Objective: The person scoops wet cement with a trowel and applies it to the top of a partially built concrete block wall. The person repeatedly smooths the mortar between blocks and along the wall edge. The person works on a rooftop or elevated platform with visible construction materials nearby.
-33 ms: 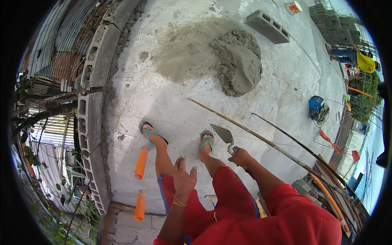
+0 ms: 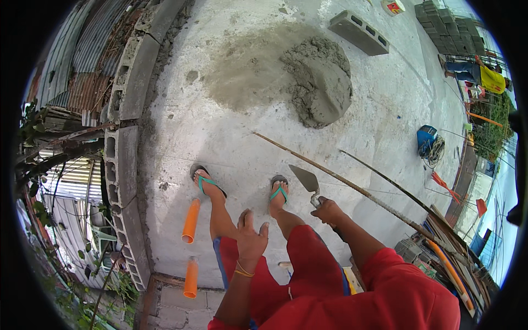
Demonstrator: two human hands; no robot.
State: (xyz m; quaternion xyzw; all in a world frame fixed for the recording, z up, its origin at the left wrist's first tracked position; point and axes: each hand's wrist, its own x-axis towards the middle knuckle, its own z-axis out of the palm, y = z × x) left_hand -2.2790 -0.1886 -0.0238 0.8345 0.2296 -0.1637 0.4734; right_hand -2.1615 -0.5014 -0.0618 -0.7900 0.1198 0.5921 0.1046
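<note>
My right hand (image 2: 328, 212) is wrapped round the handle of a pointed trowel (image 2: 306, 179), whose grey blade tilts up and to the left above the floor. In front of my red shorts hangs my left hand (image 2: 252, 239), holding nothing, with its fingers and thumb apart. Farther off on the concrete floor lies a heap of wet grey mortar (image 2: 322, 82), with a smoothed hollow on its right side. A wet smear of mortar spreads to the left of the heap. The trowel touches neither the heap nor the floor.
A row of hollow blocks (image 2: 137, 82) edges the floor on the left. One loose hollow block (image 2: 360, 34) lies beyond the mortar. Two orange pipes (image 2: 191, 221) stick up near my feet. Long rods (image 2: 352, 187) slant across the right. A person in yellow (image 2: 491, 80) stands far right.
The trowel and my right hand have shifted slightly to the right, and the blade has turned a little. My left hand has moved slightly right.
</note>
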